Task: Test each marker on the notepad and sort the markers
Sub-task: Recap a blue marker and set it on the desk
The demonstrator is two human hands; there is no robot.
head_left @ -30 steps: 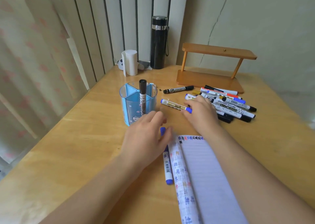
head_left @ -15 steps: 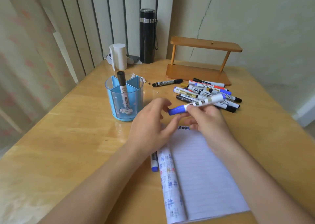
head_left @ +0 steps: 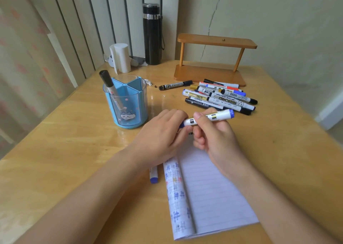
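The wooden table (head_left: 65,151) fills most of the frame, and its smooth top lets anything round roll. The notepad (head_left: 213,191) lies open at lower centre, its patterned cover curled under along the left edge. That curl could make the page shift once a tip presses on it, since neither hand rests on the paper.

At centre left stands the blue divided holder (head_left: 130,102) with one black marker (head_left: 109,86) leaning in it. At centre right, just beyond the hands, lies the untested pile of markers (head_left: 222,99).

Both hands meet above the top of the notepad. The right hand (head_left: 213,138) pinches the barrel of a white marker with blue ends (head_left: 209,118). The left hand (head_left: 161,138) curls its fingers round the marker's left end, apparently to pull off the cap.

If the cap lets go suddenly, the right hand may jerk back into the pile and scatter it. The bared tip could also streak skin or the table. A dropped cap could roll away.

Smallest, a blue-tipped marker (head_left: 153,176) lies beside the notepad under the left wrist, where a nudge would send it rolling.
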